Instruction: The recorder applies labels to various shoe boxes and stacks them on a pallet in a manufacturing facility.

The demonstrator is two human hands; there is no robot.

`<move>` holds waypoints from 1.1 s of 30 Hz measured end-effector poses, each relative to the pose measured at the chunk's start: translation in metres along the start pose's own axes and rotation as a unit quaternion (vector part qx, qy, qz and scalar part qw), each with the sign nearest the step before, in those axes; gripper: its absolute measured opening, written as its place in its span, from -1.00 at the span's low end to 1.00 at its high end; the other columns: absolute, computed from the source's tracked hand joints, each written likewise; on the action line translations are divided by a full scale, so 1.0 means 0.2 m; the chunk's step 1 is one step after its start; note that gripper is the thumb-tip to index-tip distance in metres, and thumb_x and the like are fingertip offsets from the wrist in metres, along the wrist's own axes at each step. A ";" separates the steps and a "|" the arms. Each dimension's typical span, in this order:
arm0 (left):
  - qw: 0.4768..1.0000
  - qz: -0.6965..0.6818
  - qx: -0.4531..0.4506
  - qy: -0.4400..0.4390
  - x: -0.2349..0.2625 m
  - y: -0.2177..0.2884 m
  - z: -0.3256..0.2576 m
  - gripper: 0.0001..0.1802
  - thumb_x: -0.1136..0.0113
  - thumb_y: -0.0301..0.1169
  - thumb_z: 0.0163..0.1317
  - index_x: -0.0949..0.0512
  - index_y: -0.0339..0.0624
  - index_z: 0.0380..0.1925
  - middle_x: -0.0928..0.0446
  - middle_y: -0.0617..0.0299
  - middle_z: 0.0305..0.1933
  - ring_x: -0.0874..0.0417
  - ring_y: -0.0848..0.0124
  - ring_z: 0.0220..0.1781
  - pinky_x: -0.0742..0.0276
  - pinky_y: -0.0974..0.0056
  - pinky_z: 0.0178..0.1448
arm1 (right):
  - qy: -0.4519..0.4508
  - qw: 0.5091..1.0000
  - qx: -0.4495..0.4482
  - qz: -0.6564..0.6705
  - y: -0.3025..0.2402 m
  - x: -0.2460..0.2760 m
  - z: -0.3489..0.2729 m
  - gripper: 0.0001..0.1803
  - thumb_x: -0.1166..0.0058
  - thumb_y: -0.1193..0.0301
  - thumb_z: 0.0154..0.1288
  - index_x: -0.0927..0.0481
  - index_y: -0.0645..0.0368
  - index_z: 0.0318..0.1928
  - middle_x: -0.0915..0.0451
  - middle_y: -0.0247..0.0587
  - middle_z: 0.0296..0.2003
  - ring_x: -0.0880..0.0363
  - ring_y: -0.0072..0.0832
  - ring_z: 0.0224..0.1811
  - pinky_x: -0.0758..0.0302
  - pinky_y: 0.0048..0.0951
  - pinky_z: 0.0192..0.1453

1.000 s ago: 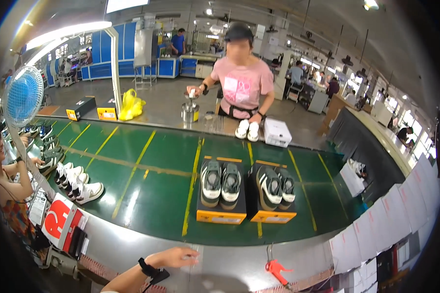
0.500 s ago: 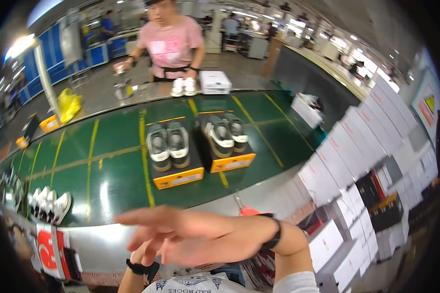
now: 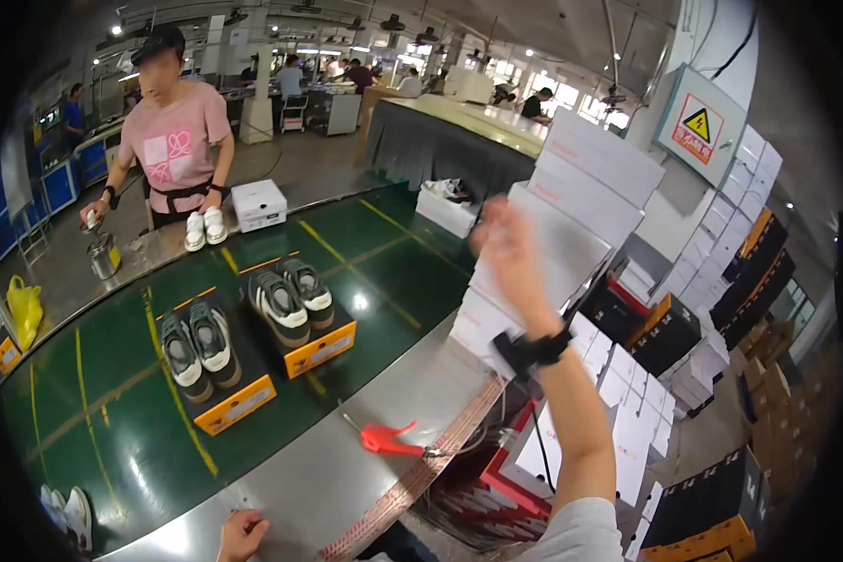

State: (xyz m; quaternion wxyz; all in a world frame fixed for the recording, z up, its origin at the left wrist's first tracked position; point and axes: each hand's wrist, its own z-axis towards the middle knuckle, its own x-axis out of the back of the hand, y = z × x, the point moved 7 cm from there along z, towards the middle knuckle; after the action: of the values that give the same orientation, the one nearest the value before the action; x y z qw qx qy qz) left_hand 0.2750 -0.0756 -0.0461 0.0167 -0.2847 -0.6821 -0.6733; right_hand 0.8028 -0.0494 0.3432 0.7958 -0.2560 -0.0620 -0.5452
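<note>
My right hand [image 3: 510,245] is raised in front of tall white shoeboxes [image 3: 557,229] at the right; motion smears its fingers, so their grip cannot be read. Low at the front, my left hand [image 3: 242,536] is over the metal table edge [image 3: 286,501], its fingers loosely bent and apart, holding nothing. On the green conveyor belt [image 3: 112,375], two pairs of dark green and white sneakers, a left pair [image 3: 199,347] and a right pair [image 3: 290,298], sit on black shoeboxes with orange ends. A red air blow gun [image 3: 391,438] lies on the metal ledge between my hands.
Across the belt, a co-worker in a pink shirt [image 3: 173,140] touches white shoes [image 3: 206,228] and a metal can [image 3: 103,257]. A white box [image 3: 258,205] stands beside them. An open white box [image 3: 448,208] is at the belt's far end. More boxes [image 3: 618,375] pile up at right.
The view has swung to the right. My hands, crossed close together before, are now apart: the right has gone up and right toward the white boxes, the left is low at the front.
</note>
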 end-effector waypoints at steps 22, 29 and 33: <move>0.994 0.066 0.080 -0.014 0.02 0.01 0.00 -0.71 -0.27 -0.22 0.17 -0.64 -0.17 -0.21 -0.66 0.11 -0.34 -0.68 0.25 -0.28 -0.56 0.25 -0.16 | 0.070 0.833 0.080 -0.543 0.21 0.96 0.47 0.18 -0.44 0.55 -0.26 -0.12 -0.22 0.44 -0.19 0.03 0.36 -0.12 -0.01 0.44 -0.14 -0.10 0.45; 0.989 0.115 0.086 -0.020 -0.01 0.07 -0.02 -0.67 -0.22 -0.10 0.18 -0.64 -0.08 -0.22 -0.66 0.09 -0.31 -0.68 0.15 -0.22 -0.56 0.15 -0.11 | 0.010 0.821 0.076 -0.565 0.48 0.92 0.54 0.19 -0.16 0.82 -0.27 -0.11 -0.24 0.44 -0.06 -0.09 0.40 0.03 -0.09 0.50 -0.24 -0.04 0.41; 0.988 0.120 0.100 -0.021 -0.01 0.06 -0.03 -0.66 -0.21 -0.09 0.19 -0.63 -0.07 -0.20 -0.66 0.09 -0.27 -0.68 0.15 -0.19 -0.56 0.15 -0.07 | -0.010 0.795 0.064 -0.604 0.48 0.93 0.59 0.15 -0.12 0.83 -0.28 -0.16 -0.21 0.42 -0.10 -0.08 0.37 -0.04 -0.09 0.47 -0.27 -0.07 0.39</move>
State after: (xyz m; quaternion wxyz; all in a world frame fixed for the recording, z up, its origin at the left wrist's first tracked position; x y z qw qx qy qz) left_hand 0.2795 -0.0831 -0.0353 0.1116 -0.3756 -0.7068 -0.5890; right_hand 0.9846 -0.1227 0.4816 0.3192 -0.1201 -0.2470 -0.9070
